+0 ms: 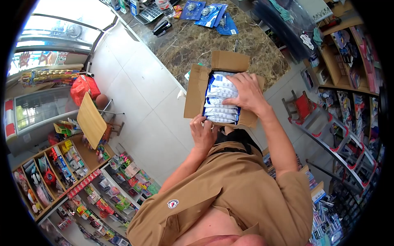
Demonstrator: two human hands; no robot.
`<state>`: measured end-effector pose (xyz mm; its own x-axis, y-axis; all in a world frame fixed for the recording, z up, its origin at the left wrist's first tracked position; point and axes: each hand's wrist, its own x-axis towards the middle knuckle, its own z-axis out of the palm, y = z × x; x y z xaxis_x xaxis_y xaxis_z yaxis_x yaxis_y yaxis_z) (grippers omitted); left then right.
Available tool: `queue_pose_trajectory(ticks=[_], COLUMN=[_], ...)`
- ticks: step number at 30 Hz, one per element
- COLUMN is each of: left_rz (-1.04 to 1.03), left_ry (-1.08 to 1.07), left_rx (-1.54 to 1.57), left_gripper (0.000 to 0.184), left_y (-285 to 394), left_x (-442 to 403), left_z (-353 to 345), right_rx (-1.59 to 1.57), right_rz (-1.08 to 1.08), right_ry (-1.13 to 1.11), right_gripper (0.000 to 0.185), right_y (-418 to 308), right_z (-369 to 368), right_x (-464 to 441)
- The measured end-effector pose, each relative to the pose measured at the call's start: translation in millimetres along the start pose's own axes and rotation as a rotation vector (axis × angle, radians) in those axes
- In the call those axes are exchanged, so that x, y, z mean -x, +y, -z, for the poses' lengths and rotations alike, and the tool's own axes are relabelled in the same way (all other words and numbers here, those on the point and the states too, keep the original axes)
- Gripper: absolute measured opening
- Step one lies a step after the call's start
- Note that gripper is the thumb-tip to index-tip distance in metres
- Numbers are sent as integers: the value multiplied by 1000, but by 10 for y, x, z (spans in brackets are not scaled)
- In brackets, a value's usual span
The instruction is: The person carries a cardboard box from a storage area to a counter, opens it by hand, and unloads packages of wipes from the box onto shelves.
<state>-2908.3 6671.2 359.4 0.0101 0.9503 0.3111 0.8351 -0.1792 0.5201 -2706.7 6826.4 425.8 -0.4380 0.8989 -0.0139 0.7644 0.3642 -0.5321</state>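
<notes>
You have an open brown cardboard box, its flaps spread outward, at the edge of the marbled counter. White-and-blue packets stand packed in a row inside it, partly under your right hand.

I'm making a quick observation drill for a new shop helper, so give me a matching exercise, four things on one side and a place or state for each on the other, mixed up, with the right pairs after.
Things:
1. Cardboard box
2. Calculator
3. Right hand
4. Left hand

Places or states:
A. Spread over the white packs
B. On the marbled counter, away from both hands
C. At the lower left corner of the packed container
D. Flaps open

Pairs: 1-D, 2-B, 3-A, 4-C
</notes>
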Motion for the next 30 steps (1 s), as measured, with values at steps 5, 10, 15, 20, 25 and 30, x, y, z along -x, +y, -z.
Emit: queue_pose_trajectory(ticks=[5,10,15,20,25,30], left_rz=[17,21,17,10,7,-28], left_ry=[-6,0,-10,-19,-21,-21], left_rx=[-12,-13,-25,-33,-41,-32], left_gripper=[42,42,42,43,44,45], left_y=[23,36,35,49,54,79], left_x=[3,2,13,4,11,-29], left_z=[-6,-16,-21,-4,-1,72], right_rx=[24,23,4,-14,19,-3], right_rz=[74,68,75,82,71,34], right_ry=[159,196,225,248,231,176], right_gripper=[86,86,85,83,75,61], right_y=[64,49,70,67,64,198], right_z=[-148,-168,-190,-184,-192,-160], right_x=[83,125,149,162,151,-56])
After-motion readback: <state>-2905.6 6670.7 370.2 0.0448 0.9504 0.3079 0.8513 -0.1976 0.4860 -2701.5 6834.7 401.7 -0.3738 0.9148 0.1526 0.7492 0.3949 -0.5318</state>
